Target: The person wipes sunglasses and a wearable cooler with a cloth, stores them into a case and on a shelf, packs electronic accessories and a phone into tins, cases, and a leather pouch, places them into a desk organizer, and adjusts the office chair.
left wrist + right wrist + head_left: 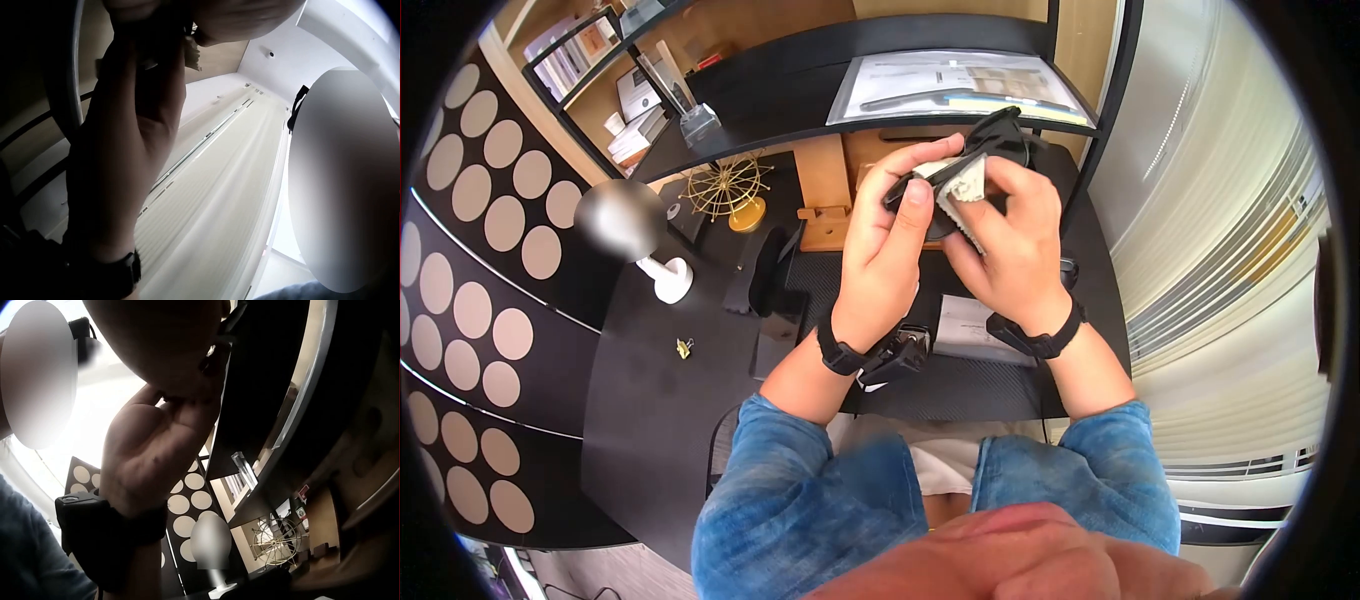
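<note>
While the left hand (887,222) grips the sunglasses (1006,143) at one end, the right hand (1018,238) pinches a cloth (966,182) against them, their long axis slanting away rightward.

The left forearm (805,385) and right forearm (1097,372) reach from the near side toward the far side, slanting inward. The left hand (892,220) has its thumb (913,205) pointing far, fingers curled rightward. Just to its right, the right hand (1022,235) bends its fingers leftward in a pinching grip.
</note>
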Action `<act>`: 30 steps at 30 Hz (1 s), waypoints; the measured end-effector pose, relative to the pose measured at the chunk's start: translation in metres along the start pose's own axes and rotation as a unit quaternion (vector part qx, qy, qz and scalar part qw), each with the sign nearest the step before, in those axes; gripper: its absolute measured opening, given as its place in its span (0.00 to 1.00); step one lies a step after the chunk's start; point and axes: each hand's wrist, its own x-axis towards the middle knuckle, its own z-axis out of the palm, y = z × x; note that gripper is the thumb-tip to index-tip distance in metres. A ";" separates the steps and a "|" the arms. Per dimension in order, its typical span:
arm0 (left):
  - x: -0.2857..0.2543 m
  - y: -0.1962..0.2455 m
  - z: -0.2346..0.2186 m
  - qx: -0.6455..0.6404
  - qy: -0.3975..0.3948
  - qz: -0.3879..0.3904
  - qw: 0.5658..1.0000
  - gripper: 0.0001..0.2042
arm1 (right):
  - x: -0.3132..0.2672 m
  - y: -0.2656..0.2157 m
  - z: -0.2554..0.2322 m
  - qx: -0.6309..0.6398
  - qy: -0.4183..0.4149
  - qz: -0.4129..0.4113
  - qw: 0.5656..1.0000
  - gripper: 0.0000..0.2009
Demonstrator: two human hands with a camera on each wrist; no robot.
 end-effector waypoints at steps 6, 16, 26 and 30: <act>0.001 -0.004 -0.001 -0.022 0.004 0.031 0.999 0.21 | -0.002 -0.012 0.004 -0.014 -0.004 -0.011 1.000 0.14; 0.000 -0.002 0.000 -0.050 0.018 0.050 0.997 0.23 | -0.005 -0.006 0.009 -0.068 0.016 0.017 0.997 0.21; 0.000 -0.006 -0.005 0.041 0.045 0.084 0.995 0.26 | 0.001 0.011 0.009 -0.079 0.052 0.054 0.994 0.28; -0.001 -0.007 -0.002 0.072 0.022 0.082 0.994 0.24 | 0.001 0.011 0.006 -0.048 0.023 0.070 0.996 0.28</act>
